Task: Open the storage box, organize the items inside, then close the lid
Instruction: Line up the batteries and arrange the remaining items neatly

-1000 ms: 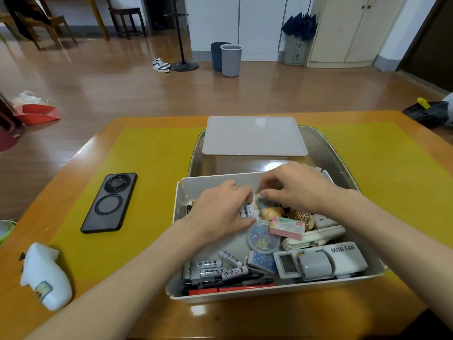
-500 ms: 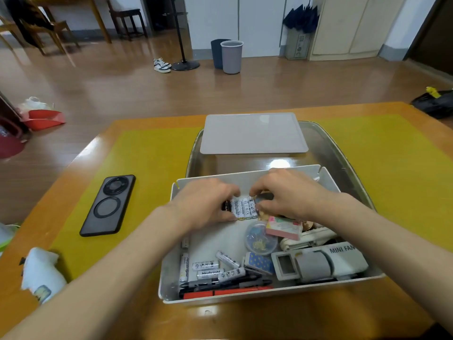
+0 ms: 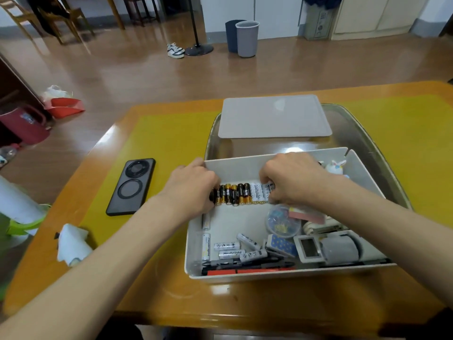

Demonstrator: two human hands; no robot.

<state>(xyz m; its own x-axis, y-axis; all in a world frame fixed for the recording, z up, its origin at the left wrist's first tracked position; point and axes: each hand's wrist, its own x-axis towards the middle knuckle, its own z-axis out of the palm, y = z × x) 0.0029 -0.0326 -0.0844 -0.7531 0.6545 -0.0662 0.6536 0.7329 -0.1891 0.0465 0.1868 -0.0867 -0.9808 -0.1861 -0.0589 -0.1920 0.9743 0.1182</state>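
Storage box point(image 3: 282, 272), white and open, sits on the yellow-topped surface point(image 3: 157, 143), its grey lid point(image 3: 274, 117) lying on a clear tray point(image 3: 382, 153) just behind it. Both hands are inside, at the far wall. A row of batteries point(image 3: 241, 193) lies side by side between them: the left hand point(image 3: 193, 186) curls against the row's black-and-gold end, the right hand point(image 3: 293, 180) pinches the white end. Loose white batteries point(image 3: 230, 246), pens point(image 3: 247, 266) and a mini fan point(image 3: 340, 247) fill the near side. A black phone point(image 3: 132, 186) lies left of the box.

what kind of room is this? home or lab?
Likely a home living or dining area: wooden floor, sneakers by a stand, waste bins, wooden chairs and white cupboards behind the yellow-topped table.
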